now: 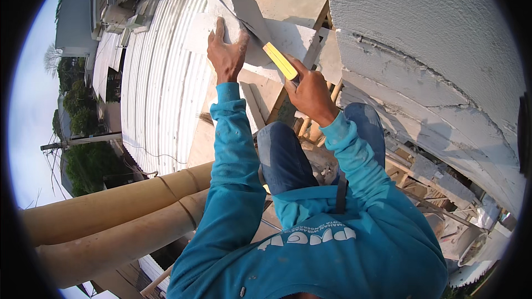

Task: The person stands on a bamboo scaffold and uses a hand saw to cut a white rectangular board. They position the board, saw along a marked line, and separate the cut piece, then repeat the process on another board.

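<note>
My right hand (311,91) is closed around the yellow handle of a hand saw (280,61). Its thin blade points away to the upper left, seen nearly edge-on against a pale grey lightweight concrete block (252,53). A light grey slab-like piece (242,6) rises beside the blade; where block and blade meet is hard to make out. My left hand (226,55) lies on the block's upper face with its fingers spread, left of the blade.
Thick bamboo poles (127,202) cross at lower left. A rough grey block wall (426,61) stands close on the right. White corrugated roofing (158,77) spreads below at left, near a utility pole (83,141). Boards and bamboo scaffolding (413,174) lie around my bent knees.
</note>
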Available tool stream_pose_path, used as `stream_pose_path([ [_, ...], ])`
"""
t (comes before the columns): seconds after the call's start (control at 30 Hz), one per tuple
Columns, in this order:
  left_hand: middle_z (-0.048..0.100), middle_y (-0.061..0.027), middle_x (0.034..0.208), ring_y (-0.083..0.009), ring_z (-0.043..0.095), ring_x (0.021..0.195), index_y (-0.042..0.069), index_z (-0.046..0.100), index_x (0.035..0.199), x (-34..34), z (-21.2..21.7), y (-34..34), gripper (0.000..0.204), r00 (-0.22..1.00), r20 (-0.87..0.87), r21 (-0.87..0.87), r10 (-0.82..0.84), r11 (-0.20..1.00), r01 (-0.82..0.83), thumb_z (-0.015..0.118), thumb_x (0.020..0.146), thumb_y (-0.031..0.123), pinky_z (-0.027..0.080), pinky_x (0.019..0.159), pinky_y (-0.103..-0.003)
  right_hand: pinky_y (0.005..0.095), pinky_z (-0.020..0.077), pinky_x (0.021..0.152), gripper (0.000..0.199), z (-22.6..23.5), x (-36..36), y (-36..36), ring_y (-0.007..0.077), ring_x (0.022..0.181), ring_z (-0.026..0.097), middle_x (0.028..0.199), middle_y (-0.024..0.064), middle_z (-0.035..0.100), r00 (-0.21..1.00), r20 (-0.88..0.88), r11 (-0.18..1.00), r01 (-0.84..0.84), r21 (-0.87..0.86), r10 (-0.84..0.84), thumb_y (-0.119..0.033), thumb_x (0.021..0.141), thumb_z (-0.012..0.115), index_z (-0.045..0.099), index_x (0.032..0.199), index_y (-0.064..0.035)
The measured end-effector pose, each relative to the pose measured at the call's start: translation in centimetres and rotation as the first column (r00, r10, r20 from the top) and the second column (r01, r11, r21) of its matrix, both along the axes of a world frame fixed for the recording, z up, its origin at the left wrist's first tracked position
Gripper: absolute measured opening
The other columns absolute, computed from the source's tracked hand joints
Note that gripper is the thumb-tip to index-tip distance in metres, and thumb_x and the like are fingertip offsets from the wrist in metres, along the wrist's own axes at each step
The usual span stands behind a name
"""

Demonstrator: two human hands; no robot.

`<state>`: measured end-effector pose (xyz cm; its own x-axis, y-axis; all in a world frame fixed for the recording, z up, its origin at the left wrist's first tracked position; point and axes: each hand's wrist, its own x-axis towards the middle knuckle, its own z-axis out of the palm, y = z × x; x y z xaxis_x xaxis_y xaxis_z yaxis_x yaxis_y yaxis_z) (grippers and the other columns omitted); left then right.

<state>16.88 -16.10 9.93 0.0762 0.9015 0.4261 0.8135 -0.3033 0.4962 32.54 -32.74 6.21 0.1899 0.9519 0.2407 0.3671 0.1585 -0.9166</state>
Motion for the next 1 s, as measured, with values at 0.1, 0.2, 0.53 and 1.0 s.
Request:
stream_pose_path([
  [0.1,0.051,-0.0375,0.136,-0.0484,0.052,0.126,0.002,0.053,0.141,-0.1,-0.4,1.0,0.083,0.996,0.093,-0.041,-0.008,0.999,0.012,0.075,0.072,0.043,0.042,0.108,-0.048,0.047,0.0561,0.071,0.062,1.4,-0.7,2.0,0.0442,0.08,0.068,0.084,0.026,0.069,0.998,0.055,1.0,0.01,-0.021,-0.009,-0.009,0.082,0.071,0.049,0.14,-0.0021],
  [0.2,0.05,-0.0378,0.136,-0.0477,0.052,0.127,0.002,0.054,0.14,-1.0,-1.5,1.3,0.082,0.991,0.125,0.022,-0.049,0.999,0.047,0.075,0.072,0.042,0.041,0.109,-0.048,0.0444,0.0571,0.08,0.062,-1.6,-1.6,-2.2,0.0423,0.095,0.068,0.103,0.0283,0.067,0.999,-0.041,0.999,0.005,-0.045,-0.007,-0.002,0.083,0.068,0.048,0.141,-0.0026],
  [0.53,0.053,-0.0359,0.134,-0.0457,0.056,0.123,0.004,0.055,0.14,-0.1,-0.4,1.5,0.08,0.995,0.096,0.01,-0.026,1.0,0.025,0.073,0.073,0.042,0.042,0.109,-0.046,0.0474,0.056,0.074,0.056,2.9,-0.3,3.5,0.0421,0.083,0.069,0.087,0.0258,0.069,0.996,0.094,0.999,0.013,-0.04,-0.009,-0.01,0.083,0.071,0.053,0.135,-0.0005],
  [1.0,0.054,-0.0353,0.134,-0.0475,0.053,0.126,0.006,0.056,0.14,-0.1,-0.6,1.1,0.078,0.999,0.038,-0.005,-0.006,1.0,0.006,0.073,0.074,0.044,0.039,0.111,-0.047,0.0477,0.0566,0.079,0.059,2.0,-0.3,2.7,0.0428,0.092,0.069,0.097,0.0261,0.07,0.997,0.072,0.994,-0.008,-0.107,0.016,-0.009,0.083,0.071,0.05,0.138,0.0001],
])
